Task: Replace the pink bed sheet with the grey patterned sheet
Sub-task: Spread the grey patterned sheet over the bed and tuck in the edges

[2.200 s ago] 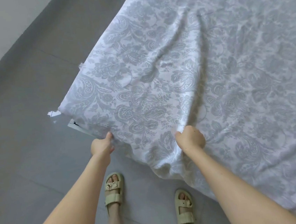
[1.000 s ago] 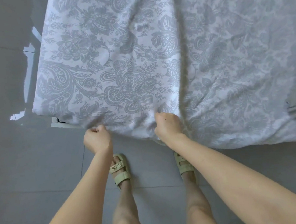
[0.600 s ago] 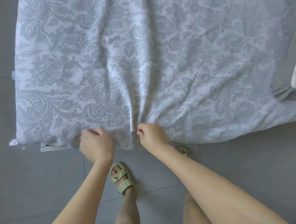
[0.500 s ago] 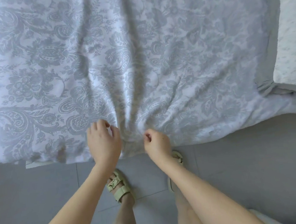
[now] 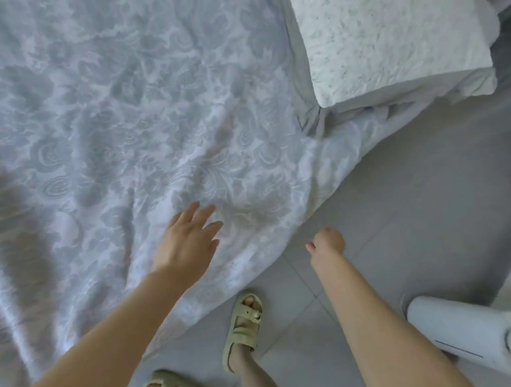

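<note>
Your left hand (image 5: 186,241) lay flat, fingers spread, on the grey floral-patterned sheet (image 5: 115,129), right hand (image 5: 325,244) loosely curled and empty; sweeping creases outward looked your best move.

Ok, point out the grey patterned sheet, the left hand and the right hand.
grey patterned sheet (image 5: 115,129), head view, on its spread upper surface.
left hand (image 5: 189,239), head view, on the back of the hand.
right hand (image 5: 327,244), head view, on the middle of the curled hand.
</note>
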A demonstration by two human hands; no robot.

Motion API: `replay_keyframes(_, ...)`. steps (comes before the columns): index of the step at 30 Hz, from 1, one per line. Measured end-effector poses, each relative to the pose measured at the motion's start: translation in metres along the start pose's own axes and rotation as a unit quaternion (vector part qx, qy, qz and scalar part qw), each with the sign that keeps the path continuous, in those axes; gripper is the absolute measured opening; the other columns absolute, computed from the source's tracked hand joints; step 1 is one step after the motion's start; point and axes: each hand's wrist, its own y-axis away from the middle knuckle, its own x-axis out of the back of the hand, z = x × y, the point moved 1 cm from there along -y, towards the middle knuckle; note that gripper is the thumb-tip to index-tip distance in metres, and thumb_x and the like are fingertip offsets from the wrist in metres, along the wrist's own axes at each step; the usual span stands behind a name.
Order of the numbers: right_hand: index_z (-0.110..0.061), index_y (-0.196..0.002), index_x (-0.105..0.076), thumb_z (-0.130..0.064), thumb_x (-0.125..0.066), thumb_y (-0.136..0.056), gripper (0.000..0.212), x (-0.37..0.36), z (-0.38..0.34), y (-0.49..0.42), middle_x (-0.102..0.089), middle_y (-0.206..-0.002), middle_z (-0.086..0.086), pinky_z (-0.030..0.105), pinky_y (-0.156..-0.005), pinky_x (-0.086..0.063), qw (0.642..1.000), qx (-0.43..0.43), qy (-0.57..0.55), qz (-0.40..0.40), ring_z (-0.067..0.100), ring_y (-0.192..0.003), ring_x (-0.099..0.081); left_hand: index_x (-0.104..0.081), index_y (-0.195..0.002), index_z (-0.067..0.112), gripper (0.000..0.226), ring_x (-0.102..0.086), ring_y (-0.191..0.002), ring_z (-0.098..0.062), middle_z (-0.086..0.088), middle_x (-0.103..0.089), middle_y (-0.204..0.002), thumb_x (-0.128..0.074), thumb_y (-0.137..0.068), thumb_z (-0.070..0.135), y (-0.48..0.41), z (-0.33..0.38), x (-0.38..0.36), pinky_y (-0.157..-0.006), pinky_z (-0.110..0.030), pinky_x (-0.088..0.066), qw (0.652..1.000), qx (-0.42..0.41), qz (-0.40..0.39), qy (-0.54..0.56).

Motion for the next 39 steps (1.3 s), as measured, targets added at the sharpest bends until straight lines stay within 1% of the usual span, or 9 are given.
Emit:
replay_keyframes(5, -0.002, -0.116, -0.052, -0.004, -0.032, -0.1, 0.025, 0.015, -0.041, -0.061, -0.047, -0.136, 0.021, 0.036, -0.092, -0.044, 0.986, -0.107, -0.093, -0.082, 0.03, -0.118, -0.052, -0.02, -0.15, 0.024, 0.049, 0.004, -0.147, -0.019, 0.004, -0.005, -0.159, -0.03, -0.102, 0.029, -0.089, 0.055, -0.006, -0.118, -0.03, 0.001, 0.997, -0.033, -0.062, -0.012)
replay_keyframes(8, -0.007, -0.133, -0.048, -0.016, -0.042, -0.1, 0.034, 0.012, -0.06, -0.088, -0.054, -0.131, 0.014, 0.032, -0.087, -0.046, 0.98, -0.104, -0.117, -0.125, 0.025, -0.113, -0.055, -0.012, -0.151, 0.026, 0.051, 0.009, -0.146, -0.018, 0.005, 0.0, -0.159, -0.027, -0.102, 0.03, -0.141, 0.082, -0.009, -0.117, -0.03, 0.004, 0.995, -0.065, -0.072, -0.031)
replay_keyframes(12, -0.008, -0.114, -0.058, -0.027, -0.049, -0.098, 0.026, 0.001, -0.082, -0.112, -0.065, -0.103, 0.008, 0.026, -0.06, -0.052, 0.963, -0.098, -0.136, -0.211, 0.019, -0.084, -0.064, -0.01, -0.15, 0.027, 0.051, 0.008, -0.146, -0.02, 0.006, 0.002, -0.158, -0.026, -0.102, 0.033, -0.2, 0.115, -0.011, -0.118, -0.033, 0.003, 0.985, -0.128, -0.091, -0.07)
replay_keyframes(15, -0.006, -0.108, -0.062, -0.033, -0.053, -0.096, 0.031, -0.007, -0.085, -0.127, -0.065, -0.095, 0.009, 0.026, -0.058, -0.05, 0.965, -0.095, -0.153, -0.189, 0.021, -0.076, -0.062, -0.026, -0.148, 0.024, 0.052, -0.02, -0.144, -0.028, 0.002, -0.016, -0.157, -0.04, -0.098, 0.031, -0.23, 0.129, -0.007, -0.117, -0.04, -0.019, 0.974, -0.18, -0.081, -0.115)
replay_keyframes(19, -0.005, -0.093, -0.063, -0.031, -0.049, -0.096, 0.029, -0.007, -0.073, -0.137, -0.059, -0.085, 0.012, 0.033, -0.064, -0.045, 0.966, -0.082, -0.177, -0.172, 0.023, -0.075, -0.053, -0.055, -0.131, 0.015, 0.043, -0.046, -0.13, -0.029, -0.003, -0.049, -0.141, -0.05, -0.09, 0.028, -0.267, 0.143, -0.011, -0.094, -0.044, -0.05, 0.908, -0.347, -0.105, -0.21)
replay_keyframes(23, -0.006, -0.069, -0.054, -0.012, -0.04, -0.094, 0.03, -0.011, -0.051, -0.116, -0.052, -0.067, 0.008, 0.03, -0.058, -0.038, 0.973, -0.081, -0.106, -0.186, 0.016, -0.059, -0.046, -0.051, -0.134, 0.013, 0.049, -0.011, -0.146, -0.018, -0.003, -0.045, -0.144, -0.026, -0.097, 0.031, -0.286, 0.143, -0.014, -0.113, -0.042, -0.022, 0.839, -0.472, -0.125, -0.239)
replay_keyframes(30, -0.009, -0.09, -0.064, -0.003, -0.048, -0.09, 0.017, -0.026, -0.023, -0.115, -0.066, -0.079, 0.005, 0.019, -0.05, -0.044, 0.959, -0.128, -0.174, -0.181, 0.012, -0.061, -0.057, -0.059, -0.125, 0.002, 0.049, -0.048, -0.128, -0.032, -0.014, -0.056, -0.133, -0.026, -0.097, 0.026, -0.321, 0.183, -0.016, -0.112, -0.045, -0.02, 0.74, -0.575, -0.15, -0.316)
replay_keyframes(35, -0.002, -0.074, -0.058, -0.002, -0.044, -0.083, 0.017, -0.03, -0.019, -0.12, -0.062, -0.073, 0.012, 0.035, -0.056, -0.047, 0.972, -0.071, -0.119, -0.19, 0.025, -0.068, -0.056, -0.069, -0.103, 0.005, 0.043, -0.056, -0.116, -0.033, -0.011, -0.066, -0.109, -0.033, -0.093, 0.026, -0.337, 0.206, -0.02, -0.114, -0.046, -0.02, 0.673, -0.623, -0.183, -0.354)
replay_keyframes(39, -0.014, -0.065, -0.046, -0.013, -0.047, -0.09, 0.025, 0.001, 0.018, -0.149, -0.052, -0.064, 0.005, 0.03, -0.053, -0.039, 0.987, -0.144, -0.073, 0.011, 0.026, -0.063, -0.053, -0.072, -0.086, 0.01, 0.043, -0.062, -0.101, -0.028, -0.004, -0.069, -0.091, -0.034, -0.092, 0.028, -0.348, 0.225, -0.026, -0.113, -0.043, -0.022, 0.625, -0.652, -0.222, -0.367)
